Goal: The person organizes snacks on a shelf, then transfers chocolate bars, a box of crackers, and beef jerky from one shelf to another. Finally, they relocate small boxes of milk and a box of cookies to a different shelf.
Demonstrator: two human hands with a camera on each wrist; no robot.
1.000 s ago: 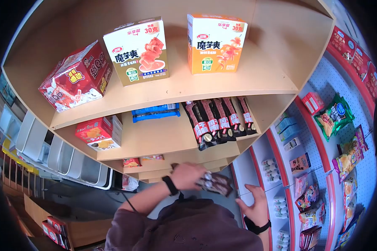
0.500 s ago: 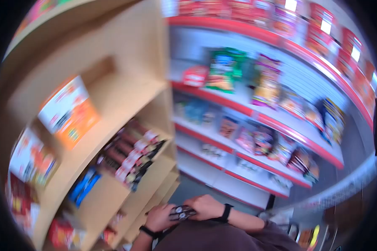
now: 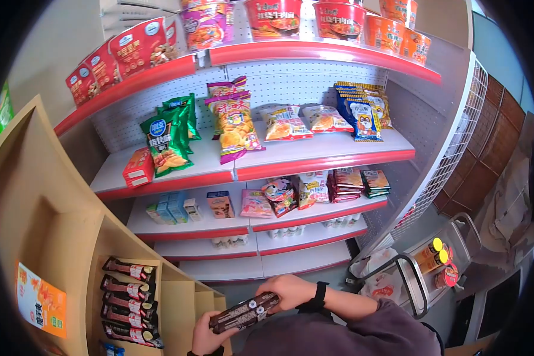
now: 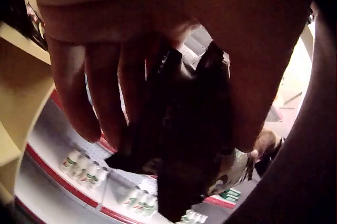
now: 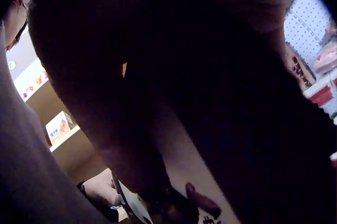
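Note:
Dark brown snack packets [image 3: 243, 314] with small white print lie between both hands, low in front of the body. My left hand [image 3: 206, 336] grips their left end, thumb along the front face. At the upper right end my right hand [image 3: 288, 292] holds them with curled fingers. In the left wrist view, the packets' crimped dark ends [image 4: 189, 129] stick out between the long fingers [image 4: 102, 92] and the thumb. Deep shadow covers most of the right wrist view, hiding the grip there.
Ahead, a white pegboard shelf [image 3: 314, 163] carries chip bags [image 3: 234, 121] and noodle tubs [image 3: 273, 18]. On the left, a wooden shelf [image 3: 95, 196] has black-wrapped snacks [image 3: 130, 302] and an orange box [image 3: 40, 299]. A cart [image 3: 418, 285] stands at right.
The view has swung right from the wooden shelf to the white one. The right hand, free a second ago, has joined the left on the packets.

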